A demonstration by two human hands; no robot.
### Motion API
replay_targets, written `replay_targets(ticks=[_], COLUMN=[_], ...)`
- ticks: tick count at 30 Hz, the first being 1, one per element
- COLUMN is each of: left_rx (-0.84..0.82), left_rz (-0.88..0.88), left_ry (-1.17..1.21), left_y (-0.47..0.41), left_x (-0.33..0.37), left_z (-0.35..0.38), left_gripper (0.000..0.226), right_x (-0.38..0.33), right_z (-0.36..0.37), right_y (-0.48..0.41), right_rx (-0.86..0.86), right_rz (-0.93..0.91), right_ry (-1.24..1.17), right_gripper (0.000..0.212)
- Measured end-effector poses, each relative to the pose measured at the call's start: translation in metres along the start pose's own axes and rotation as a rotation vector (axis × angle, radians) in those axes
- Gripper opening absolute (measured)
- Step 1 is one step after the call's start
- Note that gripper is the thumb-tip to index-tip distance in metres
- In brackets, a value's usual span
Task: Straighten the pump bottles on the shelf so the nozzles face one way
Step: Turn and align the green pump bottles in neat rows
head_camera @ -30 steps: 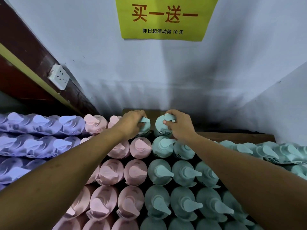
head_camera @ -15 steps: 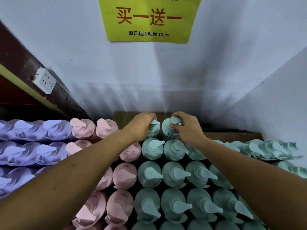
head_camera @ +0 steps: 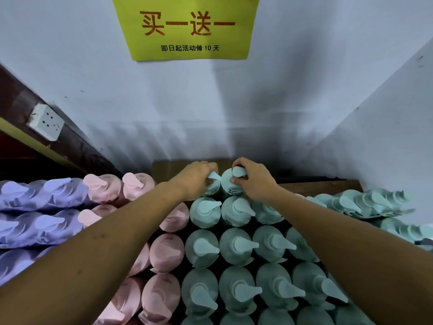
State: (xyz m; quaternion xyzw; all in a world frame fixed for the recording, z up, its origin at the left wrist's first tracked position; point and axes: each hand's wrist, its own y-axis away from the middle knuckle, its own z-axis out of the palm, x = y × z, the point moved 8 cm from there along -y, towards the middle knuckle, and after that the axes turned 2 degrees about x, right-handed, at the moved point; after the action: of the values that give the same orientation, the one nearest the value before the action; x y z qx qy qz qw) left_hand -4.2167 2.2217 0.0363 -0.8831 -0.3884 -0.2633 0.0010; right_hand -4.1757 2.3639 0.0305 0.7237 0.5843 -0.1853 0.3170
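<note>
Pale wall (head_camera: pixel 164 102) rising behind both grips, with a second wall face (head_camera: pixel 386 137) angling in to the right of them. Yellow sign (head_camera: pixel 187 26) with red characters high above the grips. Brown shelf (head_camera: pixel 316 185) showing as a bare strip just beyond and to the right of the right grip.

Packed rows of teal pump bottles (head_camera: pixel 236 247) filling the shelf directly below and nearer than the grips, standing upright, shoulder to shoulder, most nozzles pointing to the right or down-right. Pink pump bottles (head_camera: pixel 166 253) in columns to the left of and below the left grip, partly under the left forearm. Lilac pump bottles (head_camera: pixel 46 193) well to the left of the grips, lying in stretched rows at the edge of the wide view. More teal bottles (head_camera: pixel 365 202) off to the right of the right grip, blurred.

White wall socket (head_camera: pixel 45 121) far to the upper left of the grips, on a dark brown beam (head_camera: pixel 77 141).

Left hand (head_camera: pixel 194 179) closed over the pump head of the back-row left bottle (head_camera: pixel 212 186), fingers wrapped across the top, only the nozzle tip showing, pointing right. Right hand (head_camera: pixel 256 181) closed on the pump head of the back-row right bottle (head_camera: pixel 230 184), thumb and fingertips pinching the nozzle, which points up and slightly left. Both held bottles touching each other, in the farthest row, right between the two grips.
</note>
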Motion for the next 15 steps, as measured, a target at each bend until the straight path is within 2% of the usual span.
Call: replay_targets(ticks=[5,8,10,12,15], left_rx=[0.034,0.090,0.167,0.211,0.204], left_rz=[-0.048,-0.143,-0.202,-0.224,-0.211], left_ry=[0.056,0.224,0.306,0.306,0.208], left_y=[0.004,0.013,0.020,0.023,0.021], left_x=[-0.005,-0.012,-0.019,-0.023,-0.018], left_z=[0.004,0.004,0.000,-0.004,-0.005], left_gripper=[0.020,0.045,0.053,0.049,0.038], right_x=[-0.001,0.002,0.004,0.009,0.013], right_z=[0.001,-0.001,-0.013,-0.023,-0.018], right_y=[0.000,0.004,0.007,0.012,0.015], right_rx=[-0.011,-0.062,-0.007,0.046,-0.014], right_rz=[-0.035,-0.031,-0.036,0.002,0.039], right_ry=[0.057,0.036,0.009,-0.057,-0.047], right_gripper=[0.027,0.051,0.059,0.054,0.047])
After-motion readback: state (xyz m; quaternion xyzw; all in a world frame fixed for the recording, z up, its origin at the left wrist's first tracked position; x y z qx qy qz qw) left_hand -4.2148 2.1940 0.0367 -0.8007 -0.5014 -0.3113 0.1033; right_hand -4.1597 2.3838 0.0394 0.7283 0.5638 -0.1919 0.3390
